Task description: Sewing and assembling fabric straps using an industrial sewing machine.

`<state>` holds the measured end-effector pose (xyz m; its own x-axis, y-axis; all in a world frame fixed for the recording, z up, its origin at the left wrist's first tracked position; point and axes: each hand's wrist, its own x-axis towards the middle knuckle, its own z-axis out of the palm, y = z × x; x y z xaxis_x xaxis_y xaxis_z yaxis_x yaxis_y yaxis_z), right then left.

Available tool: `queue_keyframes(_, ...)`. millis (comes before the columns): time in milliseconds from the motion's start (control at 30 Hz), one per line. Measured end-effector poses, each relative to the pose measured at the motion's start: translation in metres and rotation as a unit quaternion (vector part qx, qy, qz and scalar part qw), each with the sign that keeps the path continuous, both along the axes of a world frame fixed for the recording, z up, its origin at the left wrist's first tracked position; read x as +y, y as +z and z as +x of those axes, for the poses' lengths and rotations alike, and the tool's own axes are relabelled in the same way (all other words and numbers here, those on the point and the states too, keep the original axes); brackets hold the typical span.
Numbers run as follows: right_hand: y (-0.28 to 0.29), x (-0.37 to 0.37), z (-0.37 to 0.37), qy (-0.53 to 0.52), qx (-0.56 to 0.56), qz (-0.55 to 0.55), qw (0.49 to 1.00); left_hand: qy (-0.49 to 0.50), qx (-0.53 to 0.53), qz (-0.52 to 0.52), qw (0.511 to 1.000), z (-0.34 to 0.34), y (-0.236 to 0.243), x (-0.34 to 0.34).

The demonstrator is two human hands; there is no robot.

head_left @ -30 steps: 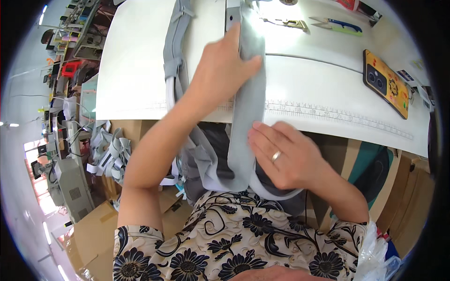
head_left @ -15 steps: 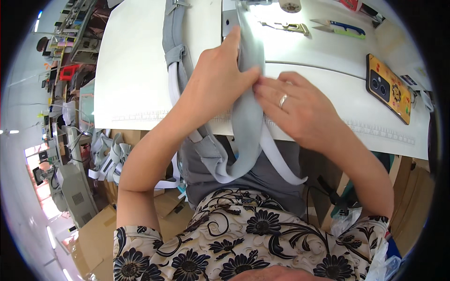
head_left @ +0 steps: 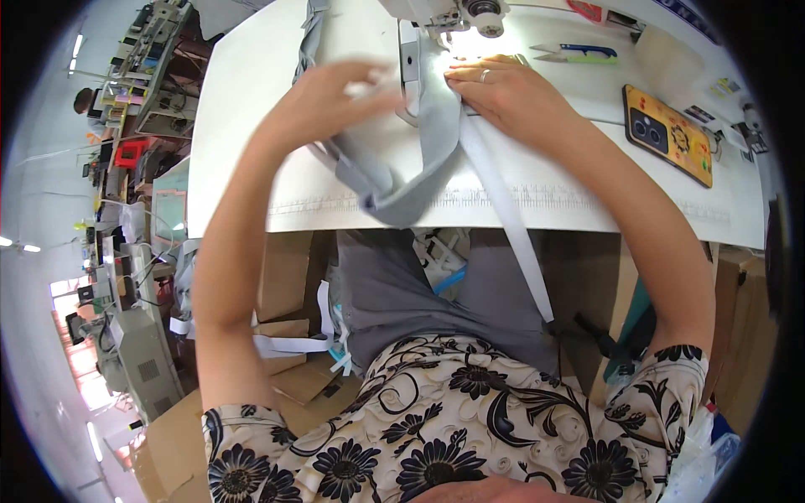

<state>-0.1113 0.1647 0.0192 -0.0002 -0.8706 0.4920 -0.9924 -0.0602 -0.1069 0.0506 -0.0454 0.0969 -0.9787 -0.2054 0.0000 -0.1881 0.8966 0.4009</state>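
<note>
A long grey fabric strip [head_left: 439, 126] runs from beneath the sewing machine head [head_left: 453, 12] toward me and loops back to the left. My right hand [head_left: 520, 99], with a ring on one finger, has its fingers pressed together at the strip's right edge close to the machine. From under that hand a white band [head_left: 503, 180] hangs down over the table edge. My left hand [head_left: 344, 96] is smeared by motion, its thumb and fingers apart, raised left of the machine over the strip's looped part. No fabric shows between its fingers.
The white table [head_left: 243, 126] carries a printed ruler along its near edge. Thread snips [head_left: 587, 54] and a phone in a yellow patterned case [head_left: 667, 138] lie to the right. Cardboard [head_left: 289, 277] and white bands [head_left: 293, 342] are below on the left.
My right hand has moved away from me to the machine. The left hand has come off the strip and moved left. The strip's loop has risen from my lap onto the table.
</note>
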Motion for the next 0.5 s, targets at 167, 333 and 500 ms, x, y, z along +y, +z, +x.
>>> queue_keyframes(167,-0.003,0.014,-0.001,-0.072,0.116,-0.09,0.987,-0.106,-0.335,-0.124,0.928,0.096,0.056,0.017)
queue_keyframes(333,0.054,0.08,0.137,0.028,-0.188,0.024,0.981,-0.107,-0.221,-0.349,0.904,0.163,0.037,0.122)
queue_keyframes(500,-0.02,0.101,0.185,-0.073,-0.658,0.208,0.72,-0.208,-0.14,-0.241,0.937,0.156,-0.016,0.2)
